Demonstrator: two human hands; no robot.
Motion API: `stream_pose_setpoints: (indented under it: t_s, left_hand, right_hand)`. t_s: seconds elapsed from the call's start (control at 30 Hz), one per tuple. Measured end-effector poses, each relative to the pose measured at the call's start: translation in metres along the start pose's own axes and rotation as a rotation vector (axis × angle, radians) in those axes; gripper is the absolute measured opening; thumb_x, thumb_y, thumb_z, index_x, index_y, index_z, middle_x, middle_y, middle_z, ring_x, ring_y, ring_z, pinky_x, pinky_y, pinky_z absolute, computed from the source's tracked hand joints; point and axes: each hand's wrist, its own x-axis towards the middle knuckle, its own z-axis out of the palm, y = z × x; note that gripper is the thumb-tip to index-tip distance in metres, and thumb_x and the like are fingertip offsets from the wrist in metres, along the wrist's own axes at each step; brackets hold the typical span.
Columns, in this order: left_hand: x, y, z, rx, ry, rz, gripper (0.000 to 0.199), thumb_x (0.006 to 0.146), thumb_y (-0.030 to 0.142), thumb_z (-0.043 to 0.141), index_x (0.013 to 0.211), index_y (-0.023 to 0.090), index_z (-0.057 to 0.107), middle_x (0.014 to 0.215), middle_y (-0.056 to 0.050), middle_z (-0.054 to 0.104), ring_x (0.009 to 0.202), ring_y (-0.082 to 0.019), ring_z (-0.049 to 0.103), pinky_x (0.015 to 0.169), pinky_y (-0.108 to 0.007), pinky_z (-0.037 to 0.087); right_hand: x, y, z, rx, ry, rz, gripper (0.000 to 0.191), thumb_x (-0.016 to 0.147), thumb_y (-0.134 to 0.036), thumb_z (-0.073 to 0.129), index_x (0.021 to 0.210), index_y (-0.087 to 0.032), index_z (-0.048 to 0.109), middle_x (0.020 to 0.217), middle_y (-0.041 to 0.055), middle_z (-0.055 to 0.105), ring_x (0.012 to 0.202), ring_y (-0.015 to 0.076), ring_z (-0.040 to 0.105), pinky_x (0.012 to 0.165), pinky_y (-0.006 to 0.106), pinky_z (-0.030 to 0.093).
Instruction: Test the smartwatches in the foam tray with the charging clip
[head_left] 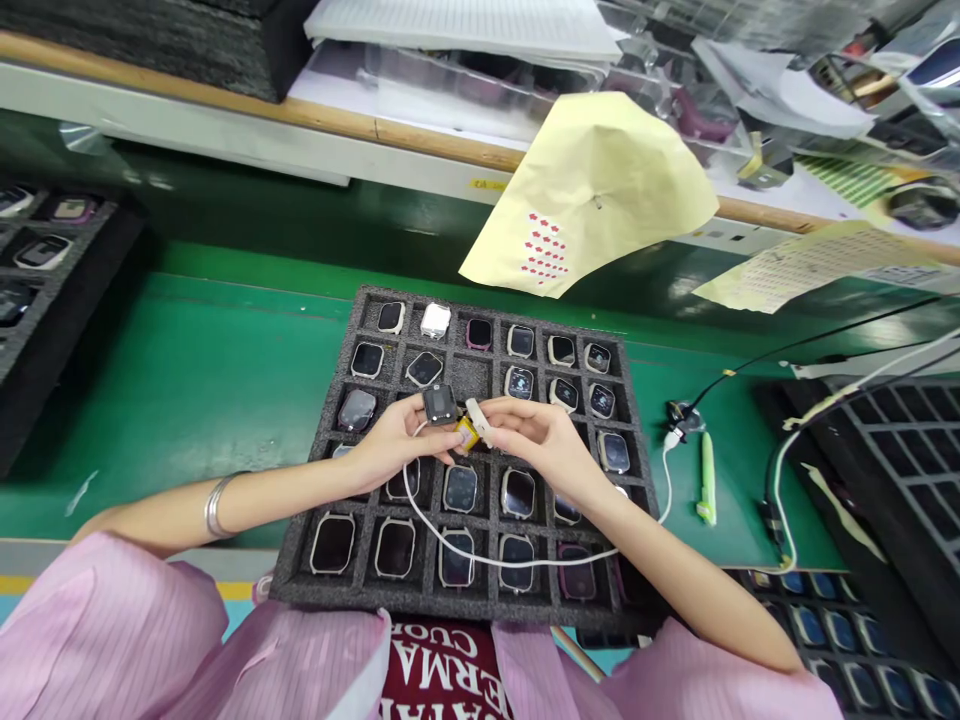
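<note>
Fingers of the left hand (409,440) are closed around a black square module (439,405), its thumb against a small yellow piece (466,434). From three o'clock, the right hand (540,440) pinches a pale watch case (478,418). All three parts sit close together over the middle of the foam tray (469,605); from where I stand, I can't tell whether anything joins them.

I'd call this unit partway along: the yellow piece is exposed rather than enclosed, so bringing these parts together or separating them looks unfinished. Just off at twelve o'clock from the grip, one compartment shows its foam floor (472,378), while most others I can see hold watches (519,493). A few toward two o'clock have lit faces (564,395), though whether those are finished I couldn't say. One at eleven o'clock lies askew (424,369).

A white cable (525,563) loops from the left hand through six o'clock, passes by the right forearm, and seems to run up to a white plug (673,438) on the green counter (225,400) at three. Near that lies a green pen-like tool (707,480). Farther out, another tray (82,260) holds more watches at ten.
</note>
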Motion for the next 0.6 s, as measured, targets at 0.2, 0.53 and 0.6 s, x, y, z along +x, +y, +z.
stream_pose_setpoints:
  t_s: [0.2, 0.53, 0.6]
  left_hand:
    - [-0.007, -0.005, -0.002, 0.301, 0.134, 0.204, 0.032, 0.067, 0.033, 0.079, 0.083, 0.014, 0.058, 0.082, -0.002, 0.064, 0.064, -0.012, 0.060, 0.051, -0.023, 0.053]
    - [-0.011, -0.002, -0.008, 0.634, -0.070, 0.576, 0.011, 0.080, 0.024, 0.069, 0.088, 0.017, 0.067, 0.087, -0.008, 0.068, 0.078, -0.017, 0.063, 0.070, -0.031, 0.052]
    - [-0.013, -0.005, -0.008, 0.625, -0.028, 0.476, 0.017, 0.078, 0.030, 0.071, 0.085, 0.016, 0.066, 0.084, -0.007, 0.065, 0.071, -0.016, 0.060, 0.062, -0.028, 0.052]
  right_hand:
    - [-0.004, 0.008, -0.003, 0.142, -0.090, 0.096, 0.027, 0.077, -0.037, 0.074, 0.090, -0.013, 0.074, 0.081, 0.0074, 0.070, 0.068, 0.0152, 0.062, 0.065, 0.028, 0.051]
    - [-0.013, 0.010, -0.002, 0.170, -0.272, 0.024, 0.037, 0.080, -0.030, 0.075, 0.114, -0.020, 0.067, 0.101, 0.0078, 0.071, 0.089, 0.0191, 0.066, 0.081, 0.033, 0.053]
    - [-0.014, 0.011, -0.001, 0.176, -0.300, 0.012, 0.039, 0.079, -0.031, 0.076, 0.115, -0.020, 0.067, 0.102, 0.0081, 0.069, 0.090, 0.0193, 0.066, 0.082, 0.034, 0.053]
